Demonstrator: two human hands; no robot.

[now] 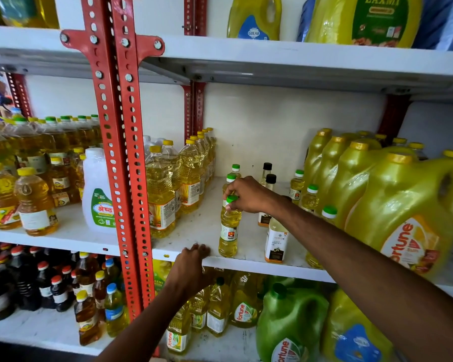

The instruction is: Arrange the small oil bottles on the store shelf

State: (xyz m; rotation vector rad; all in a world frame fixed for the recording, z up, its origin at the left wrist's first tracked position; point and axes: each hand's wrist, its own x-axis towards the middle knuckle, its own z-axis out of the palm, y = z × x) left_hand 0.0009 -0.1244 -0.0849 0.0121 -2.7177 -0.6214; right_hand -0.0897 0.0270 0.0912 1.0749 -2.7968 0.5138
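Green-capped and filled with yellow oil, the small bottle (229, 228) stands upright near the front edge of the middle shelf (199, 226), just right of the frame's centre, its long axis vertical and its cap pointing up. The right hand (249, 194) sits directly above it, fingers closed around the cap and neck, so the bottle hangs straight below the grip. The left hand (191, 259) rests lower left of the bottle, fingers curled over the shelf's front lip, holding nothing else. More small green-capped bottles (309, 198) stand behind and to the right, near the big yellow jugs (403, 205). The right hand is plainly the nearer one, and any shift likely means sliding the bottle upright along the shelf.
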